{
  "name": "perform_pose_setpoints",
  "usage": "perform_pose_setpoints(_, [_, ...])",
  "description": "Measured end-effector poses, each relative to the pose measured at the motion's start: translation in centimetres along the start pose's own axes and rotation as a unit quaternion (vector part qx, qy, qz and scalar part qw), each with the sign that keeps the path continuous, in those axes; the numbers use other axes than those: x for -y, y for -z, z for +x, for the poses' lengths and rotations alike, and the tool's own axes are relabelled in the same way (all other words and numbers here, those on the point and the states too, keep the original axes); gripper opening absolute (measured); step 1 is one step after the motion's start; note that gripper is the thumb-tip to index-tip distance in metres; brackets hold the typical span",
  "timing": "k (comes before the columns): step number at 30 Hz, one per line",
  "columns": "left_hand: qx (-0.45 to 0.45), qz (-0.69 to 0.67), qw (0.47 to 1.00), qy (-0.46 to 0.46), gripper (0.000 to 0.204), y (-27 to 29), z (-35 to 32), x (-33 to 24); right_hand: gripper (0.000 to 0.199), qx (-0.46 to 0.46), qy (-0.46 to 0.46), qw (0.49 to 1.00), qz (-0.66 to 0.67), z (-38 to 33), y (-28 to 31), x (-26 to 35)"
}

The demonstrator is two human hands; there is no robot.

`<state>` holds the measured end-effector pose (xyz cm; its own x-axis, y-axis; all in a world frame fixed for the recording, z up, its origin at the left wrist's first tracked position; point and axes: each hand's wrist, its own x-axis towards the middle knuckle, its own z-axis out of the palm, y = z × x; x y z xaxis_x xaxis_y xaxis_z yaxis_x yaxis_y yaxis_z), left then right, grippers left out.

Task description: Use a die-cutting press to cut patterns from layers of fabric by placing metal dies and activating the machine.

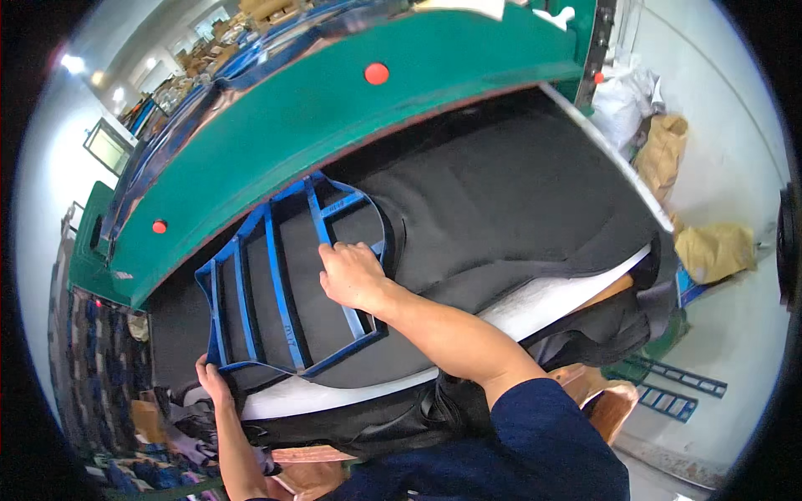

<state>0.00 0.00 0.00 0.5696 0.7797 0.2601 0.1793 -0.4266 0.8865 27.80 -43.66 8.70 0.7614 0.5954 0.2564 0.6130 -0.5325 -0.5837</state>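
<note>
A blue steel-rule cutting die (277, 271), a curved outline with several crossbars, lies on a black sheet of material (501, 192). My right hand (352, 274) is closed around one of the die's bars near its right side. At the die's lower left corner, my left hand (214, 382) grips the frame's edge, its fingers partly hidden. The sheet is spread over a white board (551, 305), whose front edge shows below it.
A green press beam (468, 67) with red buttons (377, 73) spans just beyond the die. Black scrap (368, 426) hangs along the board's front. Sacks (714, 250) stand by the right wall, with more blue dies (668, 401) below. Stacked dark pieces (79, 359) rise at left.
</note>
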Motion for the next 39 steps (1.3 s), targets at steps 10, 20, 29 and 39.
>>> perform_pose_setpoints(10, [-0.025, 0.057, 0.997, -0.050, 0.034, -0.4, -1.2, -1.6, 0.048, -0.111, -0.047, 0.965, 0.234, 1.8, 0.4, 0.1])
perform_pose_setpoints(20, [-0.142, 0.050, 0.976, -0.156, 0.036, -2.2, -7.9, -12.5, 0.058, -0.357, -0.163, 0.768, 0.507, 9.3, 28.8, -15.9])
perform_pose_setpoints(29, [0.029, 0.127, 0.901, -0.414, 0.026, -21.1, -17.4, -33.8, 0.038, -0.302, -0.026, 0.787, 0.538, 15.5, 35.9, -22.3])
perform_pose_setpoints(39, [0.114, 0.037, 0.844, -0.524, 0.060, -36.4, -24.5, -41.9, 0.023, -0.151, 0.006, 0.834, 0.530, -4.5, 27.7, -18.8])
